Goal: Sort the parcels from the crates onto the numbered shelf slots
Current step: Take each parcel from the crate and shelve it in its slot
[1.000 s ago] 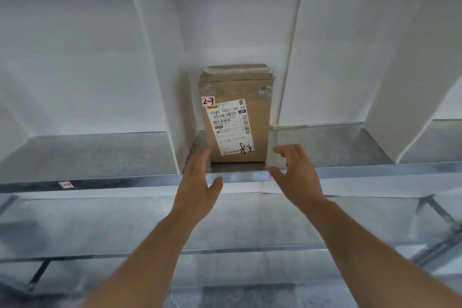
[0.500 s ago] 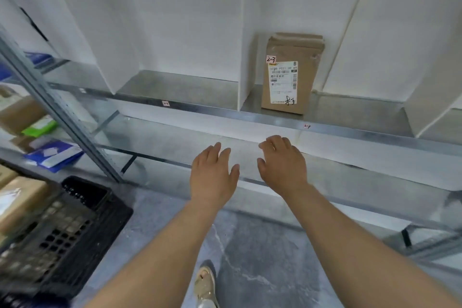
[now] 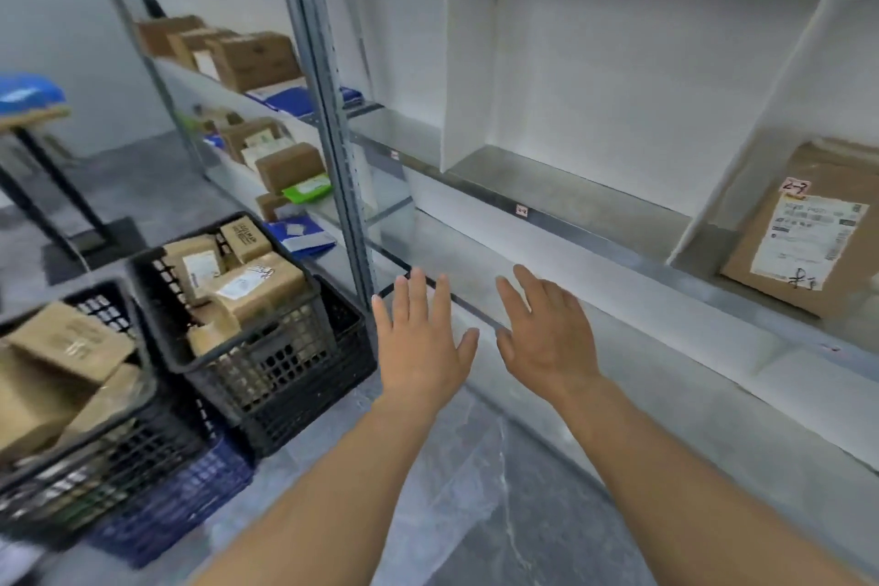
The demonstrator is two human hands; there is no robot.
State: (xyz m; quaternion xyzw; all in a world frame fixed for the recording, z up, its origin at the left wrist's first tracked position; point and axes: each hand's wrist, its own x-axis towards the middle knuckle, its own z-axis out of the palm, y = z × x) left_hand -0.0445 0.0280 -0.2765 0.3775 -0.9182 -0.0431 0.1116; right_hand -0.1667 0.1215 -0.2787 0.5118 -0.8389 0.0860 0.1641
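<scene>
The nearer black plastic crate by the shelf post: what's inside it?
The black plastic crate holds brown cardboard parcels heaped above its rim, several with white labels. Anything beneath that pile is covered.

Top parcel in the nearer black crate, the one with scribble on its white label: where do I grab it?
Take the top parcel by its two long side edges, coming from above with the left hand. It lies nearly flat on the heap, proud of the crate rim, so its top and sides look free.
</scene>
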